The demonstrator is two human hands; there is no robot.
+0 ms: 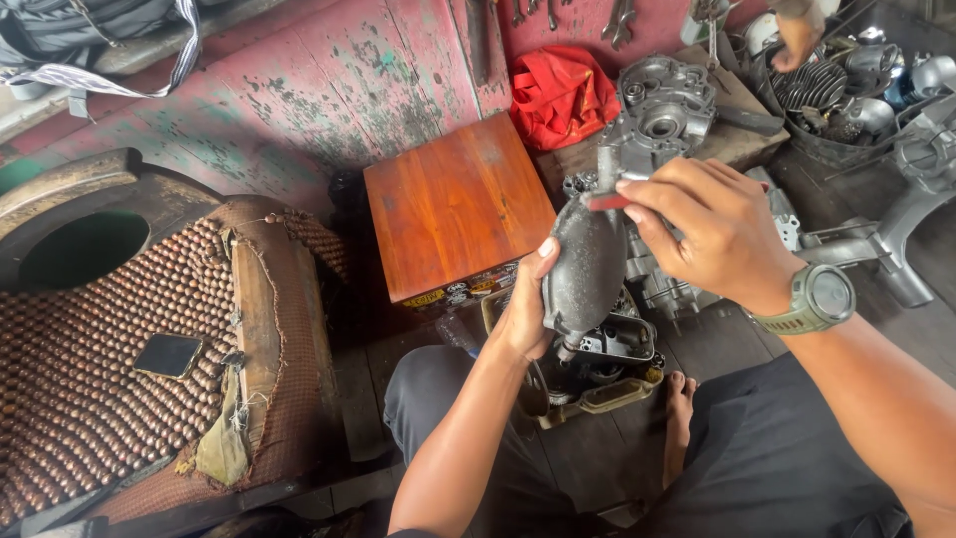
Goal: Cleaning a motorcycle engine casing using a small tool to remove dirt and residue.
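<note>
Bulb (588, 264): dark grey, dusty, pear-shaped rubber body, held upright above the lap, narrow neck at the top, small nozzle at the bottom
Left hand (525, 309): cupped against the bulb's left side, thumb pressed on the upper flank, fingers curled round behind and hidden
Right hand (712, 229): above and right of the bulb, fingers bent, fingertips (629, 191) pinched on a red piece at the bulb's neck
Red piece (607, 201): small, flat, sits just under the grey stub at the bulb's top
Watch (819, 299): olive green, round face, on the right wrist
Engine part (612, 364): dark metal casing directly below the bulb, between the knees, tan rim along its lower edge
Box (456, 204): reddish wooden, square top, just left of the bulb and behind the left hand
Crankcase (662, 105): bare grey metal, behind the right hand, on a wooden board
Red cloth (563, 95): crumpled, against the pink wall, left of the crankcase
Beaded seat (119, 369): brown, worn, far left, a small dark square lying on it
Other hand (800, 38): someone else's, top right, over a tub of metal parts; grip cannot be made out
</note>
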